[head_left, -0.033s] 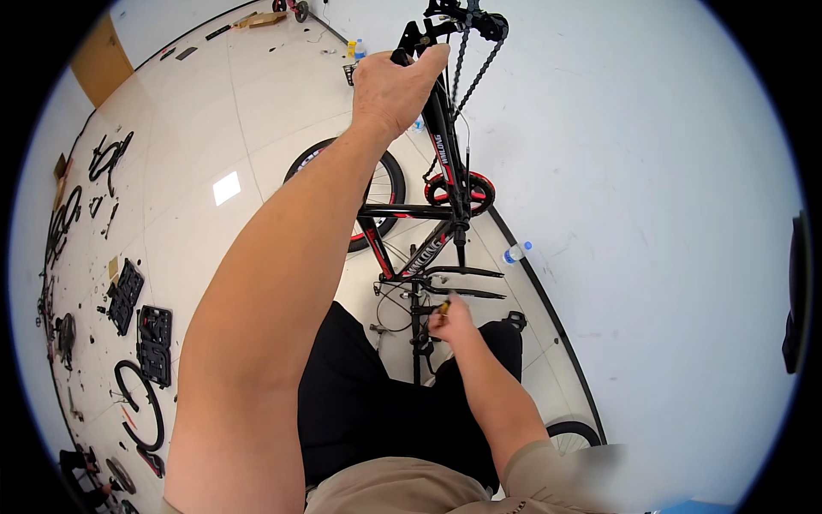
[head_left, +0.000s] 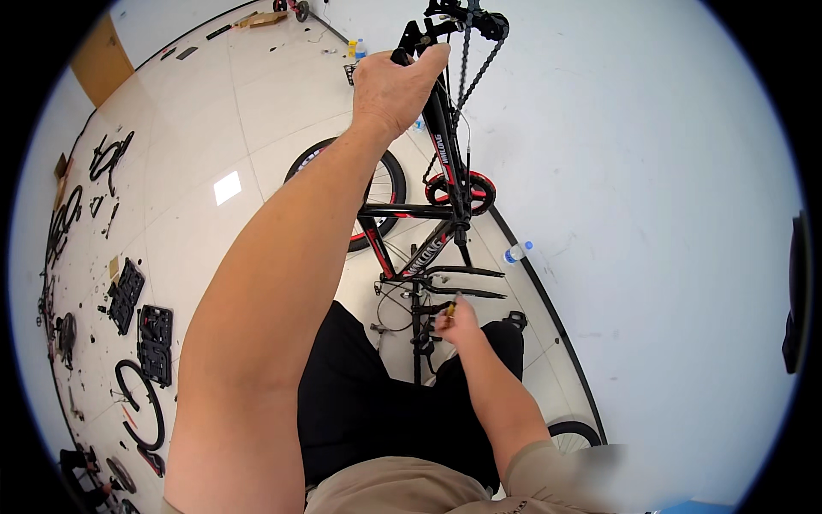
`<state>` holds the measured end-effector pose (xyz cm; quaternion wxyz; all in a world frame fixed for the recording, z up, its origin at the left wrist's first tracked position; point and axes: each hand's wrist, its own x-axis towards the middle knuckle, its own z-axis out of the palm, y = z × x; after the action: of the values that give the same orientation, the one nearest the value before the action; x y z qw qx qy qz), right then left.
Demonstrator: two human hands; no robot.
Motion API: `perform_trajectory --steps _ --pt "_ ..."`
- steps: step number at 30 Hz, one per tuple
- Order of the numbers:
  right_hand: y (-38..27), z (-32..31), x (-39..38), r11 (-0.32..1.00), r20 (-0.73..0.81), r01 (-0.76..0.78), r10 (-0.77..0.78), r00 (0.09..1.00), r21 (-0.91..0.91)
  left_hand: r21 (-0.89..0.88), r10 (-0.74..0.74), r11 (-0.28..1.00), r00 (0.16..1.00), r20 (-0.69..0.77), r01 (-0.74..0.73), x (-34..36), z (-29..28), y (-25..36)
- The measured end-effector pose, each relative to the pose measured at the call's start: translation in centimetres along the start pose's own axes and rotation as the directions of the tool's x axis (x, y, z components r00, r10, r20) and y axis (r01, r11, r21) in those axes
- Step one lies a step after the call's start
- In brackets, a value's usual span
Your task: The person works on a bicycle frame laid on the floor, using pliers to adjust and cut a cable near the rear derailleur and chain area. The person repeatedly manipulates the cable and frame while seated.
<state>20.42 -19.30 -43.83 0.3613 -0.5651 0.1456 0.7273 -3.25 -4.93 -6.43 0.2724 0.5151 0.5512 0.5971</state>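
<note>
Far out in front, my left hand (head_left: 398, 86) is closed round the rear end of a black and red bicycle frame (head_left: 411, 212). The chain (head_left: 481, 75) hangs beside that hand, and the red and black chainring (head_left: 462, 193) is lower on the frame. The frame's fork (head_left: 467, 271) points to the right, near my right hand (head_left: 458, 321). Between the fingers of my right hand is a small tool with a yellow handle (head_left: 451, 309); its exact kind is too small to tell. Just left of this hand are the handlebar (head_left: 417, 338) and loose cables.
A wheel (head_left: 390, 184) lies behind the frame. To the right, a water bottle (head_left: 517, 252) is by the white wall (head_left: 651, 214). Black tool cases (head_left: 155, 344), a loose tyre (head_left: 154, 415) and scattered bike parts (head_left: 110, 158) lie on the tiled floor at left.
My right hand has shifted slightly to the right, and the yellow-handled tool has turned more upright. My left hand stays in place on the frame.
</note>
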Motion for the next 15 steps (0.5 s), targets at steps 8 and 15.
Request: perform_trajectory --steps 8,15 --pt "1.5 -0.1 -3.1 0.920 -0.199 0.338 -0.376 0.905 -0.201 0.027 -0.040 0.999 0.999 -0.020 0.041 -0.8 -0.1 1.0" --pt "1.0 0.7 -5.2 0.272 -0.056 0.782 -0.955 0.292 -0.561 -0.015 0.041 0.999 0.996 -0.085 -0.043 0.0 0.4 -0.6"
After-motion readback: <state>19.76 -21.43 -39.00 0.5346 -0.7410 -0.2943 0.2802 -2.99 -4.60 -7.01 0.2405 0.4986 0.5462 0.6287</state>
